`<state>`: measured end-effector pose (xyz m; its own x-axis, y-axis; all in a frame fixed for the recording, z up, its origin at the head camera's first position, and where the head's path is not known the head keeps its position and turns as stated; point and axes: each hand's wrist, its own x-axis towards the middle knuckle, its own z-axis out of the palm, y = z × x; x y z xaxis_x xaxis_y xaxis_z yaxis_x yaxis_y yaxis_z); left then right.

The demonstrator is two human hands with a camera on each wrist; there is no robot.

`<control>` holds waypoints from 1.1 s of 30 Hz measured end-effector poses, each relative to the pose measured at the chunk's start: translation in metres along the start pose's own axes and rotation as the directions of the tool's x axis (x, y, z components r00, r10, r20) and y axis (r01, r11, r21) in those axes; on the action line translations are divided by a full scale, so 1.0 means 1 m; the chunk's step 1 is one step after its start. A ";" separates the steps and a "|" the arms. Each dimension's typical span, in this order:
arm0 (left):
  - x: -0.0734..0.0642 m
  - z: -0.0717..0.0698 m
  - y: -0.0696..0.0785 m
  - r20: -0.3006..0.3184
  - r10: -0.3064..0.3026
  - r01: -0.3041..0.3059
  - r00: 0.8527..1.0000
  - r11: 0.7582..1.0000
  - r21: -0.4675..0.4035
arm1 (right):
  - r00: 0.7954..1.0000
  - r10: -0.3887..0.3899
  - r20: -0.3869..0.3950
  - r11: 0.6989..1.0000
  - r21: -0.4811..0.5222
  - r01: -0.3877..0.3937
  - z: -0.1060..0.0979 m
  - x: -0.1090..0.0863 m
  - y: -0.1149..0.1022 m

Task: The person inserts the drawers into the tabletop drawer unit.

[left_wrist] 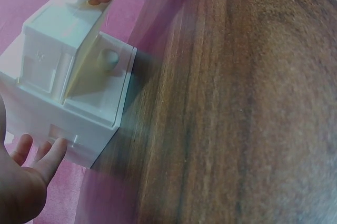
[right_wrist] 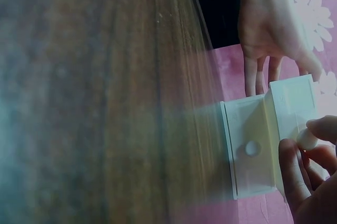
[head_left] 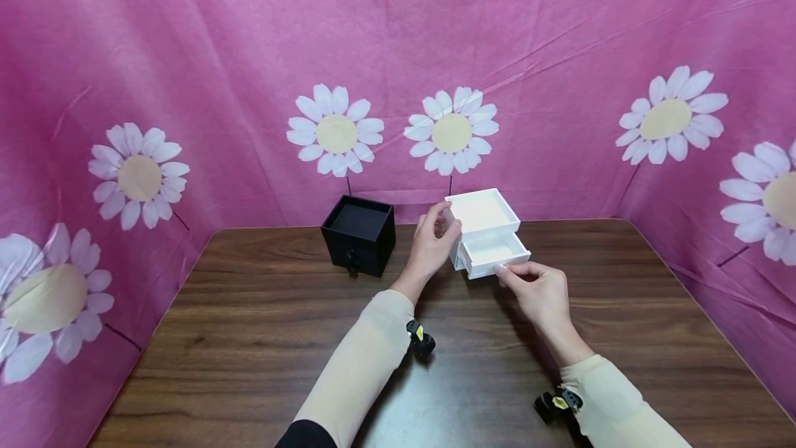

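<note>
A small white drawer box (head_left: 481, 213) stands near the table's back edge. Its upper drawer (head_left: 495, 252) is pulled partway out and looks bare inside. My right hand (head_left: 539, 292) pinches the round white knob (right_wrist: 307, 139) on that drawer's front between thumb and fingers. Below it, the lower drawer front (left_wrist: 89, 95) sits flush, with its own round knob (right_wrist: 253, 148). My left hand (head_left: 432, 244) rests against the box's left side, fingers extended, fingertips touching the wall in the left wrist view.
To the left of the white box stands a black drawer box (head_left: 358, 234) with a recessed top and a dark knob on its front. Both are on a brown wood-grain table (head_left: 280, 337). Behind hangs a pink cloth (head_left: 236, 54) printed with white daisies.
</note>
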<state>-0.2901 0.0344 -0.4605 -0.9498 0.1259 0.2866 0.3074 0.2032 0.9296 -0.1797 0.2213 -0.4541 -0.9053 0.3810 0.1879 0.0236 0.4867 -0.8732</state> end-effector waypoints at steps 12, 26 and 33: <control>0.001 0.000 -0.002 0.004 0.002 -0.002 1.000 1.000 0.009 | 1.000 0.018 0.011 1.000 -0.004 -0.018 0.006 0.008 -0.001; 0.000 0.001 -0.001 0.000 0.004 -0.004 1.000 1.000 0.004 | 0.999 0.036 0.023 0.998 0.041 -0.037 0.012 0.017 -0.004; 0.000 0.001 0.001 -0.009 0.001 -0.001 1.000 1.000 0.021 | 0.999 0.038 0.021 0.998 0.050 -0.039 0.015 0.019 -0.004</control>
<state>-0.2898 0.0350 -0.4598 -0.9498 0.1170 0.2901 0.3097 0.2234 0.9242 -0.2034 0.2148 -0.4533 -0.9125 0.3825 0.1452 0.0374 0.4313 -0.9015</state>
